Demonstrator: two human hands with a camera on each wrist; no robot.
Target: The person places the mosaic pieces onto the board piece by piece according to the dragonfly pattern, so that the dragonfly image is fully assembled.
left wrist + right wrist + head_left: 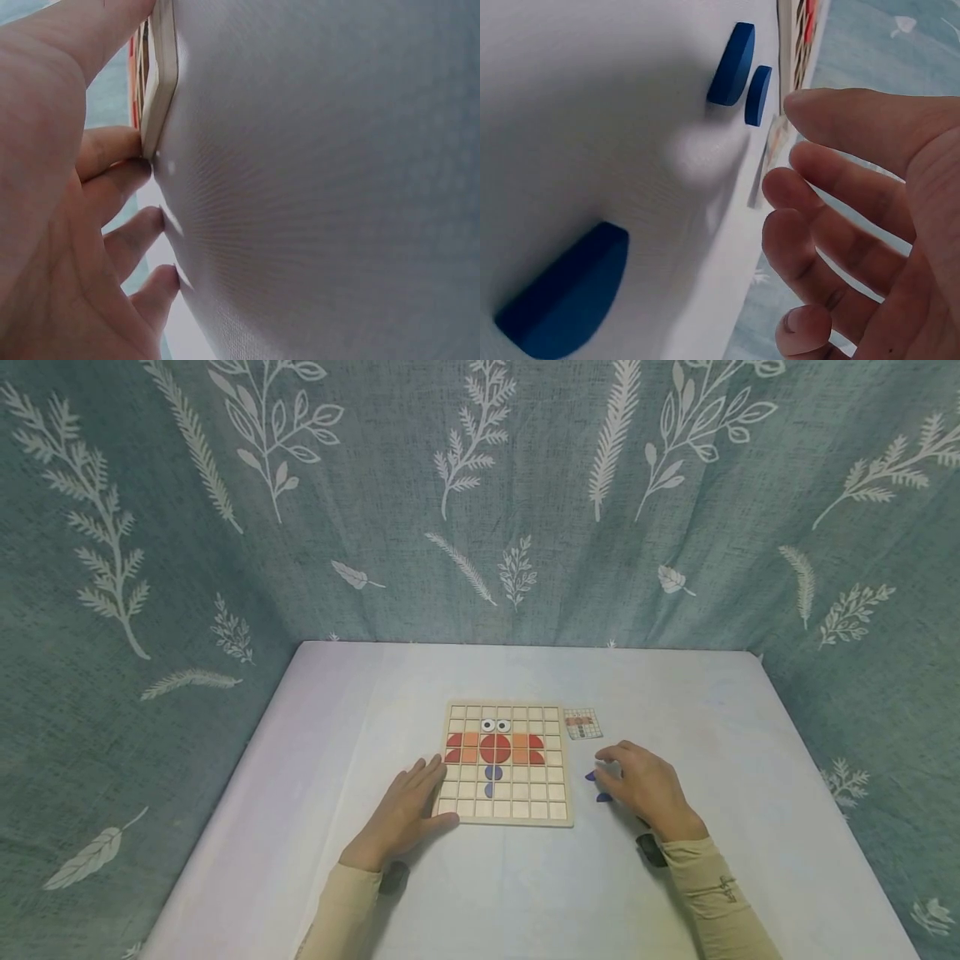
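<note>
A square wooden grid board (pixel 566 817) lies on the table with shaped pieces set in a pattern: eye discs (pixel 496 725), a red circle (pixel 495 748), orange squares (pixel 470 747) and blue pieces (pixel 492 772) below. Along its left side and near corner rests my left hand (pixel 405 806), thumb spread at the front edge and fingertips on the table. My right hand (pixel 647 785) hovers right of the board, fingers loosely bent and holding nothing. Loose blue half-round pieces lie beside it, one large close piece (pixel 566 292) and two farther ones (pixel 731 64) in the right wrist view.
A small pattern card (pixel 582 723) showing a matching grid picture lies by the board's upper right corner. Beneath everything is a white tabletop (pixel 360 693). Teal curtains with white leaf prints (pixel 525 527) stand behind and at both sides.
</note>
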